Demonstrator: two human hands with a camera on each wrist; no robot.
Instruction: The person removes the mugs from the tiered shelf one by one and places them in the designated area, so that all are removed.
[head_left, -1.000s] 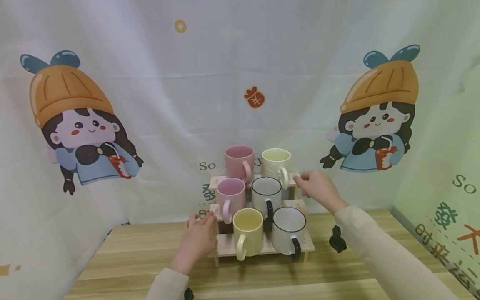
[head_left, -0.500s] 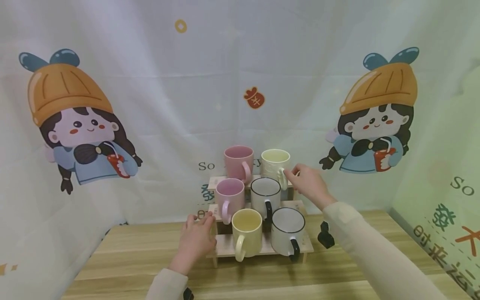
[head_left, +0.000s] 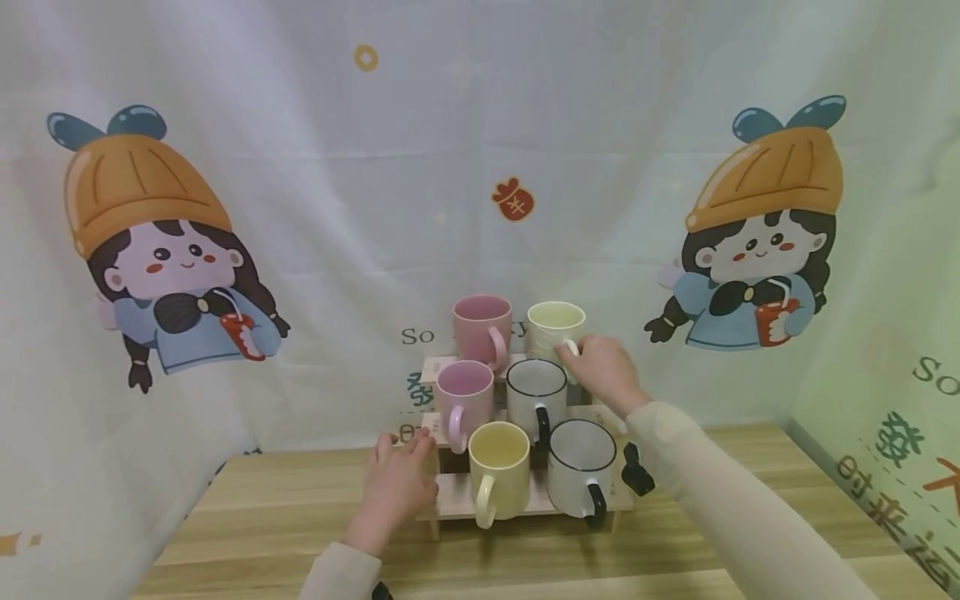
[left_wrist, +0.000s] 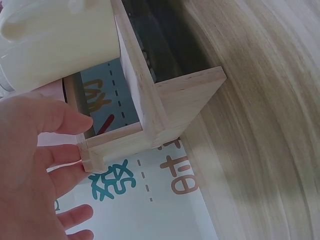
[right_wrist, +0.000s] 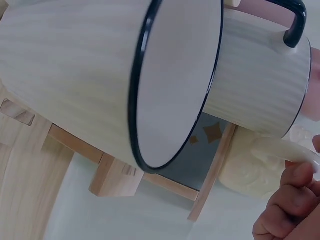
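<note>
A three-tier wooden stand (head_left: 453,500) carries several mugs in pairs. At the top right is a cream mug (head_left: 546,340) with a raised pattern; its handle is pinched between the thumb and fingers of my right hand (head_left: 606,371), as the right wrist view also shows. Beside it stands a dark pink mug (head_left: 474,333). The middle tier bears a light pink mug (head_left: 457,404) and a black-rimmed white mug (head_left: 525,408). Below are a yellow mug (head_left: 506,483) and another black-rimmed white mug (head_left: 570,479). My left hand (left_wrist: 35,165) holds the stand's left end, thumb and fingers around a board corner.
The stand rests on a wood-grain table (head_left: 285,517). Behind and around it hangs a pale printed cloth (head_left: 337,208). The nearer white mugs fill much of the right wrist view.
My right hand has moved left from beside the top tier to the cream mug's handle and pinches it. My left hand stays at the stand's left end.
</note>
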